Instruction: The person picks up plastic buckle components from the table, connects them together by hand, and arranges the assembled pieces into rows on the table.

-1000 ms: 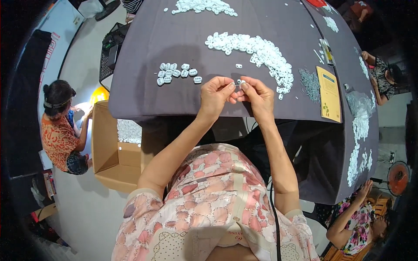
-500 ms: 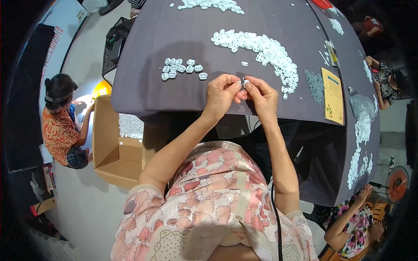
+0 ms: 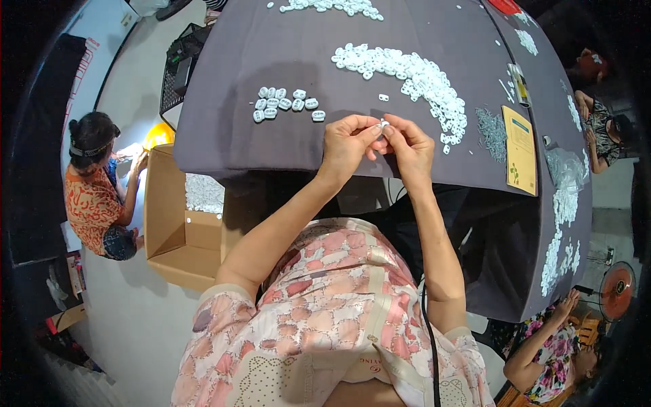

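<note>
**Left hand and right hand pinching together on a small white piece**

Piece is sitting between the fingertips, over the near edge of the dark tablecloth. Both hands seem to be clamping on it, thumbs against index fingers; fingertips are covering most of it, so can't tell whether one part or two, or how it's turned.

Doing it well, my call: keeping thumbs opposed, lining up by feel before pressing, pushing straight rather than twisting, since small hard plastic is likely to be slipping or popping out. Keeping wrists low over the cloth is helping if it drops.

Around: loose white pieces are lying in an arc on the far right, a single white piece just beyond the fingers, thicker white pieces grouping on the left, thin metal-looking bits heaping on the right by a yellow booklet.

Versus half a second ago: fingertips are now closing up, the gap gone, less of the piece showing. Table groups are keeping their layout; whole view is shifting slightly.
</note>
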Demonstrator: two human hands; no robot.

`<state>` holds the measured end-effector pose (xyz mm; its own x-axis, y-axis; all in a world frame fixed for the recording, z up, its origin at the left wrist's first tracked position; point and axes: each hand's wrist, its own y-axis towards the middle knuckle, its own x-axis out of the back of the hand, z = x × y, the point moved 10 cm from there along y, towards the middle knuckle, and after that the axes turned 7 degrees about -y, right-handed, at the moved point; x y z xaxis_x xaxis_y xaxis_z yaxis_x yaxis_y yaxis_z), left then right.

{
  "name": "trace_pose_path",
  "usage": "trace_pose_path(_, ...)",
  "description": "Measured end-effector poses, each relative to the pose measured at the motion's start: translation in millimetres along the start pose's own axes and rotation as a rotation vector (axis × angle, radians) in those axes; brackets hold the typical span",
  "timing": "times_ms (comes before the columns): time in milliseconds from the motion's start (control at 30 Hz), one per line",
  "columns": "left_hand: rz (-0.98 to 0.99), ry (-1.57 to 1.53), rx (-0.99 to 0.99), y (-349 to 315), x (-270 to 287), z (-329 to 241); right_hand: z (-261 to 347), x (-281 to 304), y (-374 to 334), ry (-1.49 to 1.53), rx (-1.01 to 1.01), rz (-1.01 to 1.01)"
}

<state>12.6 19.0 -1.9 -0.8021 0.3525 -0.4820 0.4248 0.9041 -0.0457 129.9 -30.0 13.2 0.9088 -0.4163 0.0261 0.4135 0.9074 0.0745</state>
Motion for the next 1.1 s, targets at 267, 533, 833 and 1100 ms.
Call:
trace_pose_path(267,0.000,-0.034,0.087,0,1,6,-8,5,0,0.041,-0.051,-0.014)
trace_pose_path(533,-0.071,-0.012,0.056,-6,2,1,-4,3,-4,-0.062,0.017,0.024)
trace_pose_path(833,-0.098,-0.083,0.024,-6,6,0,5,-6,-4,0.019,0.063,0.071)
trace_pose_path(1100,-0.051,-0.070,0.249,-5,5,10,14,-2,-2,-0.161,0.067,0.095)
